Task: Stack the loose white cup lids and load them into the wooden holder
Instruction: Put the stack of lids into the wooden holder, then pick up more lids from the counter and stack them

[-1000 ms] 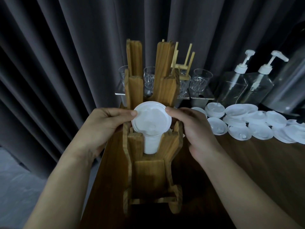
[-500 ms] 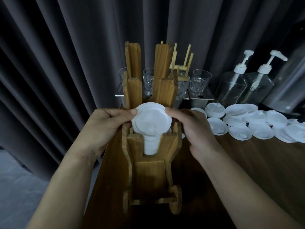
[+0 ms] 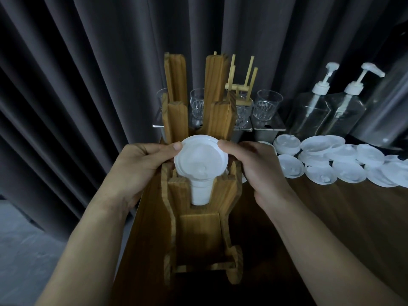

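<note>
Seen from the head camera, the left hand (image 3: 141,166) and the right hand (image 3: 256,171) each pinch an opposite edge of the stack of round white plastic cup lids (image 3: 201,157), thumb tips on its rim and fingers curled behind. The stack sits at the mouth of the tall slotted wooden holder (image 3: 198,224) on the brown wooden table (image 3: 331,217), with a white column showing through the near slot below it. More loose white lids (image 3: 346,173) lie scattered on the right. To seat the stack well, I'd keep it level, centre it between the uprights and lower both sides evenly, so no rim catches the wood.
</note>
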A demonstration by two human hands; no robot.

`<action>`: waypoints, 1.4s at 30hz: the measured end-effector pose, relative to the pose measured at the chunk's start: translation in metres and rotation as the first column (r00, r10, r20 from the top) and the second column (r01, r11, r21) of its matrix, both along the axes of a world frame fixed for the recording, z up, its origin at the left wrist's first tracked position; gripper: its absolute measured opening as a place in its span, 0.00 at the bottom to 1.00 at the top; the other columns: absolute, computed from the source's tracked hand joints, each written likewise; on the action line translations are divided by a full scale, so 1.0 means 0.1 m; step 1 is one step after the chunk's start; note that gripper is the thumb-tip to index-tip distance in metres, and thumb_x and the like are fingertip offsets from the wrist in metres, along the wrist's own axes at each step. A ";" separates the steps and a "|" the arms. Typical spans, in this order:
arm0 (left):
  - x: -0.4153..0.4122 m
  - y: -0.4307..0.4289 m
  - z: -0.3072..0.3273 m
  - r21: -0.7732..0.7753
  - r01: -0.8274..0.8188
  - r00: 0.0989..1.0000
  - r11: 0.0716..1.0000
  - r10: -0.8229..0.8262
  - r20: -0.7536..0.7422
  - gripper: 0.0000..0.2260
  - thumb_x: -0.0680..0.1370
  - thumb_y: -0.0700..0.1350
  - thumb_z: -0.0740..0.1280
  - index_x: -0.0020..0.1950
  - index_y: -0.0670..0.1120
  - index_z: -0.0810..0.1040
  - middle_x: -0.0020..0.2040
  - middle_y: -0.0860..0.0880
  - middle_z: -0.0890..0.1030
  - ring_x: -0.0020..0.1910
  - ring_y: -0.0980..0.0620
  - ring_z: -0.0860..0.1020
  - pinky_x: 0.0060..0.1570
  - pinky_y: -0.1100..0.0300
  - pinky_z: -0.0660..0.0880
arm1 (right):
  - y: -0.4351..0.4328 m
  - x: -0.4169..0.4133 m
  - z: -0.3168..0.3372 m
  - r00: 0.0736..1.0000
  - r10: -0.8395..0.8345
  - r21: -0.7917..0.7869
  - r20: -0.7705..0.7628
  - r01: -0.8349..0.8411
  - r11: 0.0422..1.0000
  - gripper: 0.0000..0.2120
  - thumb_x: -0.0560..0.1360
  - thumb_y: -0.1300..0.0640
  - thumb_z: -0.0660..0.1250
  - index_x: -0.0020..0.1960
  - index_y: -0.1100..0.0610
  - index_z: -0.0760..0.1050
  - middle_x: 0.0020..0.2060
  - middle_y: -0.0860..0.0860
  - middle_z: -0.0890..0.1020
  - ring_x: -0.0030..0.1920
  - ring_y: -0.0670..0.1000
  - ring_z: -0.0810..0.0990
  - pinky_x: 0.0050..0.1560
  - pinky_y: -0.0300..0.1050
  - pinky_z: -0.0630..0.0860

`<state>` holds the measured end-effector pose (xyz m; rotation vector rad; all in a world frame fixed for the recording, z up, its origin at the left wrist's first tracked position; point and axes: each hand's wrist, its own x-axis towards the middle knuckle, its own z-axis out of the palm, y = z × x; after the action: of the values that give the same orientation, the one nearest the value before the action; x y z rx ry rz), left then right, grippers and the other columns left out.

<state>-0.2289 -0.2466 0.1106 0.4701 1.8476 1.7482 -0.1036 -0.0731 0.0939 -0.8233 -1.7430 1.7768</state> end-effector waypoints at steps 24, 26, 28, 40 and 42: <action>0.07 0.00 -0.07 -0.043 -0.093 0.985 0.995 0.085 -0.153 0.10 0.78 0.49 0.73 0.47 0.43 0.89 0.42 0.45 0.89 0.42 0.50 0.88 0.48 0.57 0.84 | 0.00 0.07 -0.05 0.998 0.056 -0.107 -0.019 -0.058 0.993 0.05 0.75 0.55 0.77 0.48 0.56 0.86 0.45 0.53 0.89 0.45 0.48 0.88 0.43 0.39 0.83; 0.07 -0.02 -0.05 -0.054 -0.090 0.982 0.995 0.080 -0.170 0.10 0.78 0.49 0.73 0.48 0.43 0.89 0.43 0.45 0.89 0.45 0.48 0.88 0.48 0.59 0.85 | -0.02 0.07 -0.04 0.998 0.061 -0.087 -0.025 -0.063 0.994 0.08 0.75 0.53 0.77 0.50 0.57 0.86 0.45 0.52 0.89 0.46 0.49 0.88 0.44 0.39 0.82; 0.07 -0.04 -0.01 -0.082 -0.086 0.976 0.993 0.068 -0.207 0.10 0.78 0.51 0.73 0.47 0.45 0.89 0.43 0.45 0.89 0.46 0.48 0.88 0.51 0.55 0.85 | -0.01 0.06 -0.04 0.999 0.045 -0.048 -0.013 -0.046 0.998 0.11 0.75 0.49 0.77 0.50 0.57 0.86 0.44 0.52 0.89 0.49 0.51 0.88 0.51 0.45 0.82; 0.45 0.04 0.40 -0.011 -0.125 0.874 0.992 0.105 -0.474 0.09 0.78 0.55 0.70 0.48 0.54 0.88 0.45 0.51 0.88 0.50 0.53 0.85 0.58 0.49 0.81 | 0.09 0.30 0.18 0.975 0.137 0.225 -0.174 -0.096 0.970 0.04 0.80 0.54 0.72 0.53 0.52 0.85 0.45 0.52 0.87 0.48 0.51 0.87 0.54 0.47 0.84; 0.60 0.11 0.48 -0.010 -0.099 0.855 0.995 0.080 -0.512 0.08 0.79 0.53 0.70 0.53 0.55 0.88 0.46 0.54 0.88 0.50 0.57 0.84 0.57 0.53 0.80 | 0.16 0.38 0.23 0.966 0.153 0.270 -0.208 -0.094 0.958 0.04 0.80 0.55 0.72 0.53 0.51 0.84 0.45 0.52 0.87 0.48 0.51 0.87 0.53 0.46 0.84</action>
<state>-0.1686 -0.2352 0.1583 0.9219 2.2898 1.7613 -0.0652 -0.0574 0.1170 -0.3934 -1.8526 1.6027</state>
